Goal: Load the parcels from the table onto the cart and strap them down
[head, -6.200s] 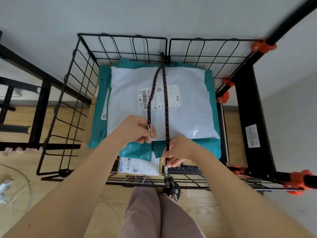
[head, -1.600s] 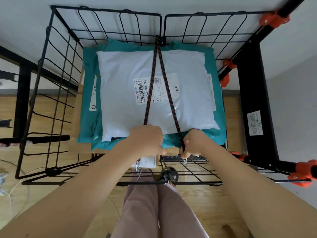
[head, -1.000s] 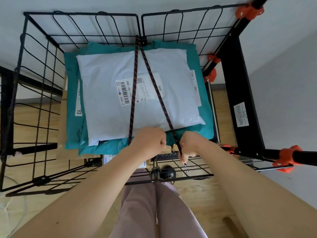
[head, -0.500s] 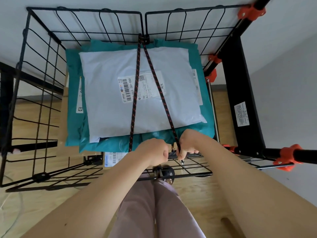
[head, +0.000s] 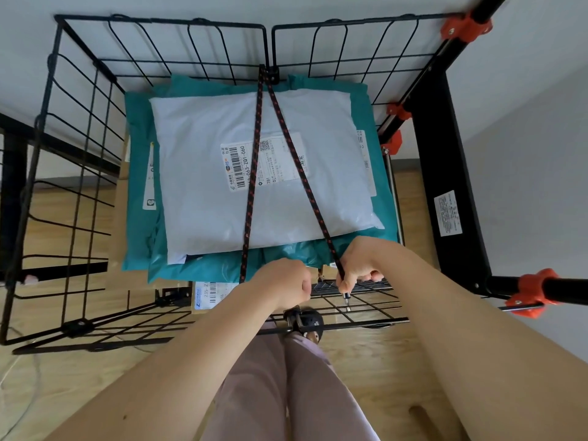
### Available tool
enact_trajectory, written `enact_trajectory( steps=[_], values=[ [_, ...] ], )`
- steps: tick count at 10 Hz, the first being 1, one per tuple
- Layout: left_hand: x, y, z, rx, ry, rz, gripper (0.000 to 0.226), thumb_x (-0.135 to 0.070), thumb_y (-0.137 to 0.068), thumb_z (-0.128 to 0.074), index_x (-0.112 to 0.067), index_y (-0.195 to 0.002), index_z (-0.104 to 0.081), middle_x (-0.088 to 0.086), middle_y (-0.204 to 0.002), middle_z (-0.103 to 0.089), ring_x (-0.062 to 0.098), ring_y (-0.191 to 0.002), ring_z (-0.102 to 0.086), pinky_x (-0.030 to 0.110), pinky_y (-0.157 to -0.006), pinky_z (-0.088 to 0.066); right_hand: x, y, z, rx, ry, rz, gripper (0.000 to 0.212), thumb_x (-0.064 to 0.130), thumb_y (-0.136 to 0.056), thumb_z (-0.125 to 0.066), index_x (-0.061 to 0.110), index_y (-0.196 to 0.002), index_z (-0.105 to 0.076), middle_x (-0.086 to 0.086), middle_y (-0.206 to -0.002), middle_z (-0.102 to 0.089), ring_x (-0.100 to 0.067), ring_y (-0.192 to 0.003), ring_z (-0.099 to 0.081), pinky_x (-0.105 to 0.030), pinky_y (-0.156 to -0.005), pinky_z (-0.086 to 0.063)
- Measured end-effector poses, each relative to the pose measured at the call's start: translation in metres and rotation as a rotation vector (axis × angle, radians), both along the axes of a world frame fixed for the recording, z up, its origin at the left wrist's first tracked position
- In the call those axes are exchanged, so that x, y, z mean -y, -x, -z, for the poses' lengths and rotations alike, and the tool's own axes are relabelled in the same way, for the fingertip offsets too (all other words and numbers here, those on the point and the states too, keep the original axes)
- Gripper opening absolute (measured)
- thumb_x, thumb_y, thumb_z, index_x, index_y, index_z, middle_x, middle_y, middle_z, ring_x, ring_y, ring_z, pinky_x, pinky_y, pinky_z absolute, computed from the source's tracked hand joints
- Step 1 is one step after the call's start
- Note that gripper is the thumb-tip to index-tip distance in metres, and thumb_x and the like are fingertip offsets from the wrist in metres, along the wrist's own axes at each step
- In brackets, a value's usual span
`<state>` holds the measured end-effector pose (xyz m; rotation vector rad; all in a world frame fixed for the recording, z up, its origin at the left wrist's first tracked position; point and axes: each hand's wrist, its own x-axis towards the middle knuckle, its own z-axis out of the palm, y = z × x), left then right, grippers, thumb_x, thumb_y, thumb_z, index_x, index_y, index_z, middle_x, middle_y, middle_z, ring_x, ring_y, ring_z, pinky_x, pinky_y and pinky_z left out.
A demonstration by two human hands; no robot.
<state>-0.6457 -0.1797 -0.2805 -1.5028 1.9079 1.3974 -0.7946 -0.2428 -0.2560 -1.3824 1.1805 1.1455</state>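
Holding cord (head: 251,186) strands taut at 6 o'clock edge of cart (head: 159,25) | left hand (head: 283,288) fisted round left strand | right hand (head: 359,265) gripping right strand, metal tip (head: 346,300) sticking out below | strands meet at 12 o'clock rail | white parcel (head: 206,186) on teal parcels (head: 136,186), under cord, inside cart

Head camera looks steeply down (close) over cart (head: 79,173).

The cart (head: 366,322) is showing smooth black metal wire. The white bag (head: 206,186) is shining like soft plastic, and the green bag (head: 136,186) is crinkling. The paper label (head: 273,160) is looking matt. The woven cord (head: 251,186) is looking rough. The wood floor (head: 366,361) is shining a little.
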Motion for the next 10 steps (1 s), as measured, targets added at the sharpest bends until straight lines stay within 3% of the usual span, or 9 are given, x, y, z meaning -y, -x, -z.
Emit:
enact_trajectory(
  steps=[2,3,5,6,7,8,9,10],
  values=[
    [0.001,0.001,-0.003,-0.001,0.021,0.008,0.024,-0.014,-0.090,-0.050,-0.013,-0.097,-0.073,-0.001,-0.103,-0.070,0.019,-0.096,-0.063,0.036,-0.089,-0.051,-0.002,-0.006,-0.003,0.074,-0.002,0.048,0.013,0.021,-0.089,-0.063,0.010,-0.095,-0.058,-0.003,-0.066,-0.035,-0.015,-0.057,-0.030,-0.020,-0.054,-0.030],
    [0.000,0.000,-0.004,-0.007,0.031,-0.002,0.023,-0.015,-0.091,-0.051,-0.016,-0.100,-0.072,-0.004,-0.106,-0.069,0.016,-0.098,-0.062,0.035,-0.090,-0.050,0.000,-0.005,-0.003,0.068,-0.016,0.038,0.014,0.020,-0.091,-0.059,0.013,-0.083,-0.049,-0.002,-0.063,-0.028,-0.015,-0.054,-0.024,-0.020,-0.052,-0.025],
    [0.000,0.000,-0.004,-0.008,0.030,-0.019,0.023,-0.015,-0.092,-0.052,-0.017,-0.100,-0.073,-0.006,-0.107,-0.069,0.014,-0.098,-0.062,0.034,-0.091,-0.050,-0.004,0.005,0.004,0.065,0.022,0.112,0.008,0.018,-0.089,-0.061,0.014,-0.087,-0.054,-0.001,-0.062,-0.031,-0.015,-0.055,-0.025,-0.021,-0.052,-0.026],
    [0.001,0.001,-0.007,-0.003,0.024,-0.012,0.022,-0.015,-0.092,-0.051,-0.018,-0.099,-0.072,-0.006,-0.104,-0.069,0.014,-0.096,-0.062,0.034,-0.089,-0.050,-0.007,0.000,0.009,0.079,-0.002,0.183,0.016,0.012,-0.088,-0.059,0.015,-0.076,-0.050,-0.001,-0.060,-0.032,-0.014,-0.053,-0.024,-0.020,-0.051,-0.023],
    [0.005,0.000,-0.010,0.029,0.093,0.011,0.023,-0.013,-0.089,-0.046,-0.021,-0.080,-0.066,-0.002,-0.085,-0.063,0.018,-0.082,-0.061,0.039,-0.084,-0.053,-0.007,-0.001,0.009,0.096,-0.027,0.228,0.026,0.009,-0.089,-0.056,0.019,-0.069,-0.045,0.000,-0.060,-0.033,-0.012,-0.053,-0.024,-0.020,-0.050,-0.022],
    [0.013,-0.004,-0.015,0.039,0.185,-0.069,0.021,-0.013,-0.088,-0.046,-0.014,-0.082,-0.065,0.000,-0.089,-0.065,0.020,-0.086,-0.064,0.035,-0.078,-0.053,-0.006,0.001,0.005,0.097,-0.033,0.239,0.017,0.009,-0.092,-0.055,0.014,-0.075,-0.060,-0.001,-0.064,-0.039,-0.012,-0.055,-0.029,-0.018,-0.054,-0.025],
    [0.021,-0.009,-0.028,0.010,0.252,-0.153,0.022,-0.010,-0.089,-0.048,-0.010,-0.092,-0.069,-0.002,-0.098,-0.068,0.015,-0.084,-0.063,0.030,-0.077,-0.052,-0.005,0.005,0.004,0.071,-0.019,0.240,0.033,0.013,-0.091,-0.058,-0.009,-0.116,-0.059,-0.003,-0.065,-0.044,-0.013,-0.059,-0.037,-0.018,-0.061,-0.033],
    [0.027,-0.017,-0.045,0.049,0.366,-0.273,0.022,-0.017,-0.093,-0.046,-0.017,-0.096,-0.068,-0.007,-0.090,-0.067,0.011,-0.078,-0.058,0.023,-0.068,-0.043,0.001,0.011,-0.002,0.056,0.050,0.348,0.027,0.011,-0.088,-0.059,-0.012,-0.103,-0.064,-0.002,-0.058,-0.048,-0.012,-0.053,-0.039,-0.018,-0.054,-0.033]
  ],
)
